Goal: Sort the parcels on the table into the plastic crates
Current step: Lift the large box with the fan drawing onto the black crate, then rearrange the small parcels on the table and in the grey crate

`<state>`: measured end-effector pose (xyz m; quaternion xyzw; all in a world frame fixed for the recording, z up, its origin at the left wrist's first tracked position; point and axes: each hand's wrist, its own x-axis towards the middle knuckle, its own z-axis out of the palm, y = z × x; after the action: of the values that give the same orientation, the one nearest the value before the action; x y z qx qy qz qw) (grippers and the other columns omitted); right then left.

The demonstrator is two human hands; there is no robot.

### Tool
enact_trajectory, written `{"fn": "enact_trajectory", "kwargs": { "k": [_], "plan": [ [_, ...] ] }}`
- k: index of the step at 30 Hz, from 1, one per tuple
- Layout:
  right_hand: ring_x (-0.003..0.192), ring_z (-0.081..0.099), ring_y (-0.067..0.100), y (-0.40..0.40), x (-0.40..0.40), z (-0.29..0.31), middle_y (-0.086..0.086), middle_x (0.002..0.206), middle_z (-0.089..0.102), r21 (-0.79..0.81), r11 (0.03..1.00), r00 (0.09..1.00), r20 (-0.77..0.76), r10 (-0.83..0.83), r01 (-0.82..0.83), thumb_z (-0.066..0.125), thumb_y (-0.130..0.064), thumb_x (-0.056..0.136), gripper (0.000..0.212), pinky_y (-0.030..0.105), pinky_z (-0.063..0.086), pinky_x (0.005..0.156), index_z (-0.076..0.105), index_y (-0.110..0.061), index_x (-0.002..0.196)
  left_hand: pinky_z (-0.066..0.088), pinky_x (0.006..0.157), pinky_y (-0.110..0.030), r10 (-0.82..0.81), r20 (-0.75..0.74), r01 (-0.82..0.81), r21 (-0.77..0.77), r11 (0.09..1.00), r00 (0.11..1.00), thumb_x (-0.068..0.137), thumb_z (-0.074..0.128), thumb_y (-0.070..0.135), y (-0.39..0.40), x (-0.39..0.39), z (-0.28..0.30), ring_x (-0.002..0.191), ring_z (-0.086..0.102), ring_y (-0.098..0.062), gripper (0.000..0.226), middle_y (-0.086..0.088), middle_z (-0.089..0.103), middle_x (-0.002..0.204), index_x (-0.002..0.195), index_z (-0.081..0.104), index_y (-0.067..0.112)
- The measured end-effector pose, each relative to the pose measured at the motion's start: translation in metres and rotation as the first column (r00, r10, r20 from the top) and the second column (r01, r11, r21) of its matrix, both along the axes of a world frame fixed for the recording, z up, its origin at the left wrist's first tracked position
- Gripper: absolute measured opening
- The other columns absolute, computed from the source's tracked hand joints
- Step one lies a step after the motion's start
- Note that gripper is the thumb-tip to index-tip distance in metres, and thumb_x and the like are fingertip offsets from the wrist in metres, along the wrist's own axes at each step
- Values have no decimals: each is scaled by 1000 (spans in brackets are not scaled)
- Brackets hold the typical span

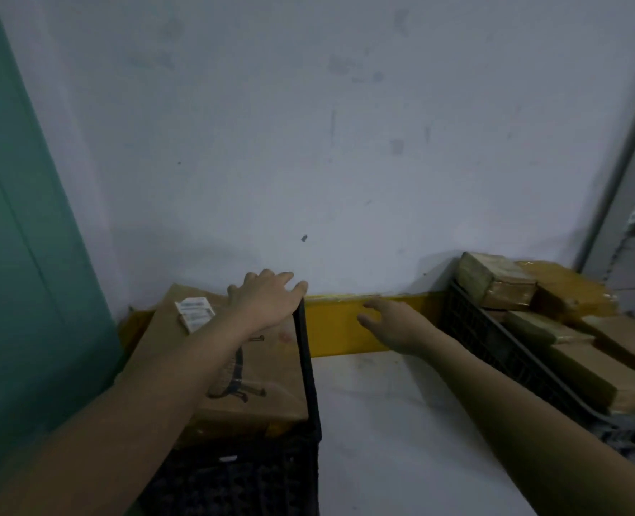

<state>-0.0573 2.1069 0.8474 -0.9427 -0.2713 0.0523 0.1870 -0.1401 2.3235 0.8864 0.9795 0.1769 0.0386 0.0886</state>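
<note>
Left hand (267, 296) lay flat, fingers straight, on the far end of a big box (234, 351) seated in the left crate (310, 385), thumb at the crate's rim. Right hand (390, 325) hung open and empty, fingers loosely spread, over a yellow strip (330, 329) at the table's (401, 441) back edge. Beyond the right forearm stood a right crate (494, 348), heaped above its rim with parcels (502, 281).

Judged best now: press the box level with the flat palm until seated below the rim, keep the thumb clear of the crate wall, then free the right hand for the next parcel.

Box: plain brown cardboard, broad and flat, dark print on top, small white label (194, 312) near the left wrist. Crates: black plastic lattice, thin straight rims. Parcels: blocky, tan, taped glossy in places. Table: pale, smooth, scuffed.
</note>
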Motion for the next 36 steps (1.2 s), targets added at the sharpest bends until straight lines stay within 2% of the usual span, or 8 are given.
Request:
{"fn": "enact_trajectory", "kwargs": {
  "k": [10, 15, 19, 22, 25, 27, 30, 36],
  "plan": [
    [136, 44, 30, -128, 41, 24, 8, 151, 45, -19, 996, 993, 86, -84, 86, 38, -58, 100, 63, 46, 42, 108, 38, -21, 151, 23, 112, -50, -124, 37, 123, 45, 991, 992, 98, 19, 67, -115, 49, 24, 145, 25, -30, 63, -2, 28, 160, 153, 28, 39],
    [134, 45, 27, -217, 62, 23, 1, 149, 48, -20, 990, 988, 64, -141, 143, 33, -71, 90, 71, 50, 42, 106, 42, -30, 147, 26, 112, -52, -163, 36, 162, 44, 986, 986, 97, 21, 67, -202, 82, 17, 143, 28, -32, 65, -4, 31, 159, 154, 28, 36],
    [122, 54, 25, -297, 85, 26, -1, 137, 58, 18, 987, 985, 56, -162, 162, 34, -71, 88, 63, 51, 48, 99, 49, -36, 139, 28, 110, -52, -190, 69, 190, 8, 982, 979, 98, 25, 65, -275, 114, 19, 141, 31, -32, 63, -5, 34, 157, 153, 30, 35],
    [112, 59, 24, -348, 103, 32, 0, 132, 61, 4, 979, 977, 57, -206, 206, 32, -74, 86, 68, 47, 52, 93, 49, -35, 139, 32, 108, -50, -196, 88, 200, -39, 979, 977, 96, 27, 65, -325, 137, 19, 139, 34, -32, 64, -4, 36, 155, 152, 32, 34],
    [123, 53, 26, -385, 115, 37, 4, 139, 56, -2, 971, 969, 54, -240, 241, 34, -62, 96, 61, 42, 45, 101, 50, -23, 140, 35, 106, -50, -207, 109, 215, -66, 974, 972, 95, 31, 67, -362, 157, 8, 137, 37, -30, 65, -3, 39, 153, 149, 36, 33],
    [131, 46, 28, -406, 127, 29, 7, 145, 50, -11, 963, 962, 61, -267, 268, 36, -55, 102, 55, 44, 39, 107, 51, -18, 140, 37, 108, -48, -229, 122, 241, -94, 966, 966, 95, 34, 67, -382, 167, -6, 139, 35, -29, 65, -2, 37, 154, 150, 35, 33],
    [131, 45, 29, -425, 150, 9, 6, 145, 50, 42, 934, 934, 35, -357, 355, 37, -70, 89, 67, 53, 41, 105, 48, -28, 141, 36, 111, -46, -231, 120, 246, -126, 961, 965, 95, 39, 65, -401, 184, -28, 143, 30, -28, 67, -2, 33, 157, 152, 32, 31],
    [133, 43, 32, -426, 199, -22, 6, 148, 43, 43, 921, 922, -15, -388, 388, 42, -66, 85, 69, 55, 43, 104, 43, -29, 143, 39, 106, -51, -158, 124, 177, -164, 970, 980, 89, 43, 71, -403, 234, -63, 140, 33, -26, 72, 0, 35, 153, 150, 31, 35]
  ]
}}
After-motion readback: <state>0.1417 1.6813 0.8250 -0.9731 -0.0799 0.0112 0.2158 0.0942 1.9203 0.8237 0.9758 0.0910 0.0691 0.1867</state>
